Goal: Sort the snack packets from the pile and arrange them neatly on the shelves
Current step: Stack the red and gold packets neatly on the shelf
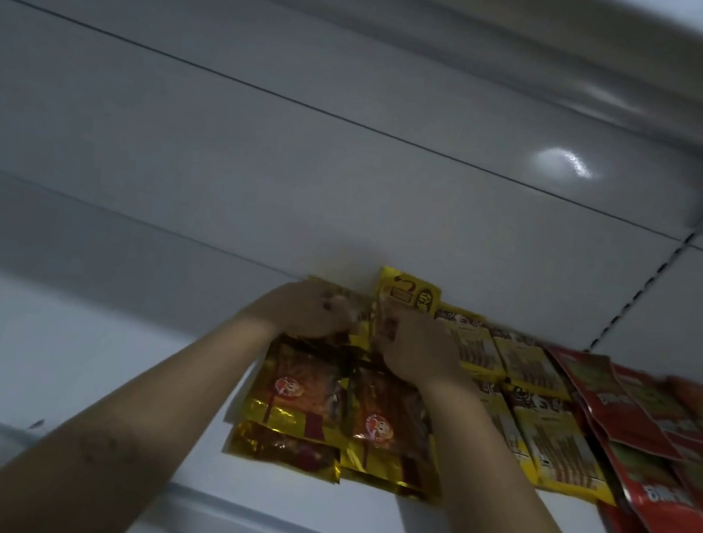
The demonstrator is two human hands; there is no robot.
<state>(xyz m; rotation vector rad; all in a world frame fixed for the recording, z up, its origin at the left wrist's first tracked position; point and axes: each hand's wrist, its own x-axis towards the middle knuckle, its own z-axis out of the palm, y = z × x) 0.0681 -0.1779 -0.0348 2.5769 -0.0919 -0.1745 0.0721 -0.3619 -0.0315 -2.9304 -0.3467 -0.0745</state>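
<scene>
Left hand (306, 310): fingers curled on far end of gold packets (298, 395).
Right hand (413, 346): pinches upright yellow packet (410, 294).
Location: shelf (101, 343), against back wall.
Red packets (654, 453): right.

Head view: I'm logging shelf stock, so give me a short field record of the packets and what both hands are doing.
shelf: white metal shelf, packets grouped by kind
left group: shiny gold foil packets, in overlapping rows
middle group: yellow packets with brown stripes, lying flat
right group: red plastic packets, overlapping
hands: left hand grips a gold foil packet at the back; right hand pinches an upright yellow packet
image quality: dim and blurred, labels unreadable
</scene>
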